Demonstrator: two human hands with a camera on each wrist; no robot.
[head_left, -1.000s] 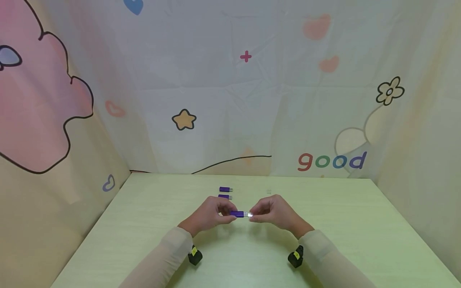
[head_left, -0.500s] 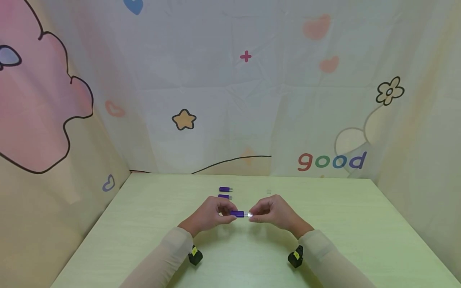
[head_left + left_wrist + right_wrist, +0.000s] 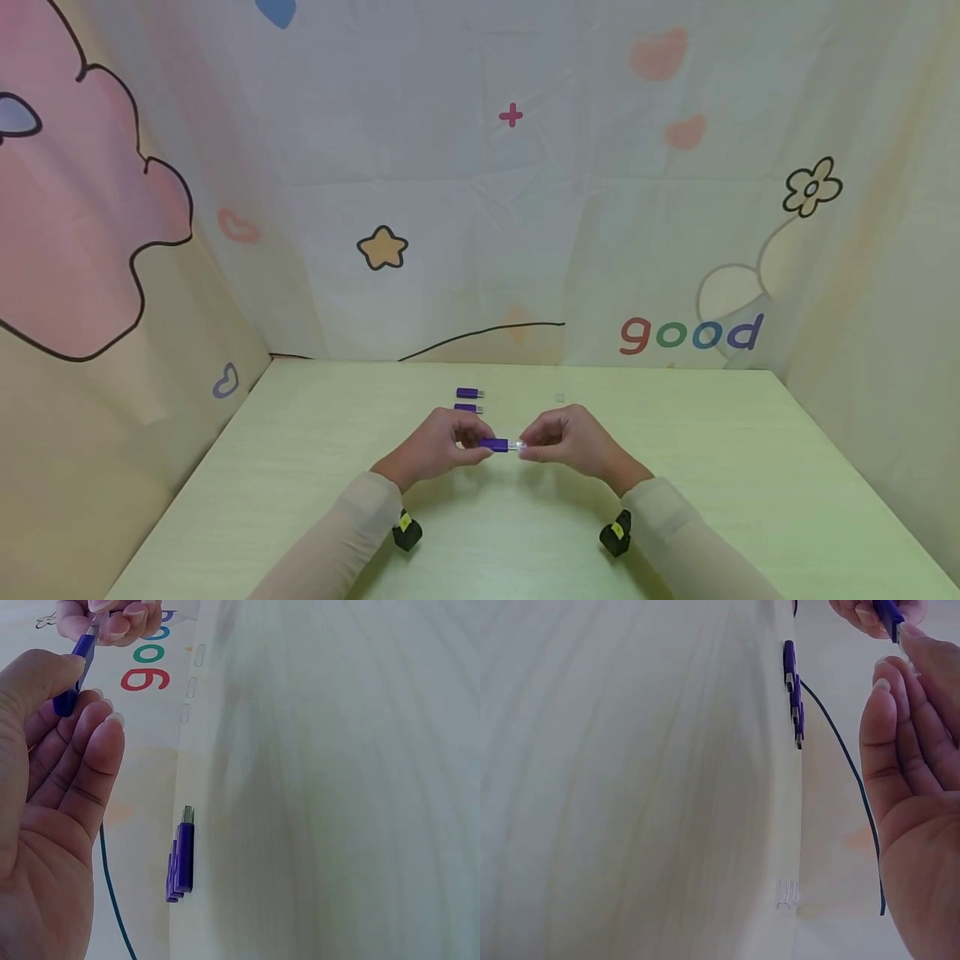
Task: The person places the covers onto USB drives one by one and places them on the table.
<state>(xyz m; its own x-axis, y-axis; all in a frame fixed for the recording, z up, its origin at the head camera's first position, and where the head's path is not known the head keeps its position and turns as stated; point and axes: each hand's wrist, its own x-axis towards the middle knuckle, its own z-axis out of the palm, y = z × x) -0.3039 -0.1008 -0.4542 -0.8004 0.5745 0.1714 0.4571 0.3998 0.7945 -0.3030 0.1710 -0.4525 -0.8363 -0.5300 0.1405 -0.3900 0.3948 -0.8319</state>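
Observation:
My left hand (image 3: pixel 438 443) pinches a purple USB stick (image 3: pixel 495 446) by its body between thumb and fingertips, its metal plug pointing right. A small clear cap (image 3: pixel 521 446) is pinched by my right hand (image 3: pixel 576 442) at the plug end, in line with the stick. The right fingertips partly hide the cap. Both hands are over the middle of the table, and in the left wrist view the held USB stick (image 3: pixel 75 675) runs from one hand to the other.
Behind the left hand lie several more purple USB sticks (image 3: pixel 184 859) in a row, plugs bare. Several clear caps (image 3: pixel 190 688) lie in a row farther right on the pale table (image 3: pixel 712 467). A printed cloth (image 3: pixel 465 183) hangs at the table's back edge.
The hands, the USB stick and the cap hold practically the same place. Only the head view has shifted very slightly, and the bright glint at the cap is dimmer.

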